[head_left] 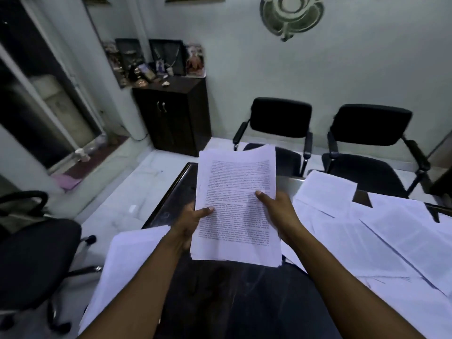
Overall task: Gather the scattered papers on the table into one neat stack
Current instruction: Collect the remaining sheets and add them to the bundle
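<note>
Squarely above the dark table (220,289), both hands hold a sheaf of printed papers (236,206) lifted off the surface. The left hand (190,222) grips its left edge, thumb pressed flat on the top page and fingers curled behind; the right hand (275,211) grips the right edge likewise. The sheets are thin and white, covered with dense lines of type, their lower edges slightly staggered and the top edge bowed.

To the right of the sheaf, loose sheets (371,238) lie overlapped at angles across the table, some reaching its far edge. To the left, another white sheet (127,265) hangs over the table's near-left edge. The tabletop between the forearms looks smooth and scuffed, though the dim light makes its material hard to tell.

Beyond the table stand two black padded armchairs (367,133); left of it, a swivel chair (34,253) and a dark wooden cabinet (173,116).
</note>
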`<state>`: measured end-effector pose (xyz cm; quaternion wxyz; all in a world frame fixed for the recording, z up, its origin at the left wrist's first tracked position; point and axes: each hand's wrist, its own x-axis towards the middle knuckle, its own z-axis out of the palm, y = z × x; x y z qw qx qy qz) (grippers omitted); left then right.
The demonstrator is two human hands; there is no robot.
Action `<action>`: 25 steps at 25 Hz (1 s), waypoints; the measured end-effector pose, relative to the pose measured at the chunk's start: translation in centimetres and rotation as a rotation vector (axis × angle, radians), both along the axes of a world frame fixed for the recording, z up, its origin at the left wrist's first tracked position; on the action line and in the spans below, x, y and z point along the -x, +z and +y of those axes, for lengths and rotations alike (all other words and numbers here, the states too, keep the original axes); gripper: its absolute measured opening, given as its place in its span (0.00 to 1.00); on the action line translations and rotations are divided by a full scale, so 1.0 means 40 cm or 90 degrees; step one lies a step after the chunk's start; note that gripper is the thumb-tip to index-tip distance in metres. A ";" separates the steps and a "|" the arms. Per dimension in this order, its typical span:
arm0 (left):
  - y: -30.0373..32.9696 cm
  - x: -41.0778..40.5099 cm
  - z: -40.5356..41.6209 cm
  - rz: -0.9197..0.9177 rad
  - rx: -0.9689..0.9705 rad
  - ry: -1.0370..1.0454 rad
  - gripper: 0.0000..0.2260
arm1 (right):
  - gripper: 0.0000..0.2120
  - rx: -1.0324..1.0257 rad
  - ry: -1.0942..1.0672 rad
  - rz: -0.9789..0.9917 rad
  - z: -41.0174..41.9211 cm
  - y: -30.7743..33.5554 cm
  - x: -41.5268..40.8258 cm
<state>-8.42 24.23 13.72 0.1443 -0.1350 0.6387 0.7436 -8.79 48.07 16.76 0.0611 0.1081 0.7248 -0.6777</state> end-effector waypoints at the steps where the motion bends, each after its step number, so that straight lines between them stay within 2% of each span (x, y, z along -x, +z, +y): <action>1: -0.028 -0.019 -0.034 -0.021 0.018 0.025 0.15 | 0.11 -0.012 0.025 -0.011 -0.039 -0.034 -0.004; 7: -0.160 -0.126 -0.236 -0.075 0.100 0.152 0.11 | 0.16 -0.100 0.166 -0.082 -0.295 -0.209 -0.012; 10: -0.247 -0.177 -0.381 -0.131 0.156 0.188 0.11 | 0.19 -0.100 0.232 -0.141 -0.438 -0.309 -0.020; 16: -0.387 -0.231 -0.622 -0.179 0.275 0.152 0.11 | 0.13 -0.091 0.230 -0.308 -0.677 -0.434 -0.055; 19: -0.434 -0.235 -0.708 -0.209 0.381 0.105 0.04 | 0.10 -0.159 0.231 -0.344 -0.743 -0.455 -0.068; 21: -0.452 -0.238 -0.743 -0.222 0.482 0.112 0.08 | 0.11 -0.217 0.230 -0.352 -0.764 -0.467 -0.073; 22: -0.453 -0.240 -0.753 -0.233 0.524 0.129 0.07 | 0.11 -0.247 0.232 -0.349 -0.766 -0.471 -0.075; 25: -0.442 -0.236 -0.768 -0.222 0.601 0.172 0.11 | 0.12 -0.359 0.226 -0.312 -0.753 -0.483 -0.068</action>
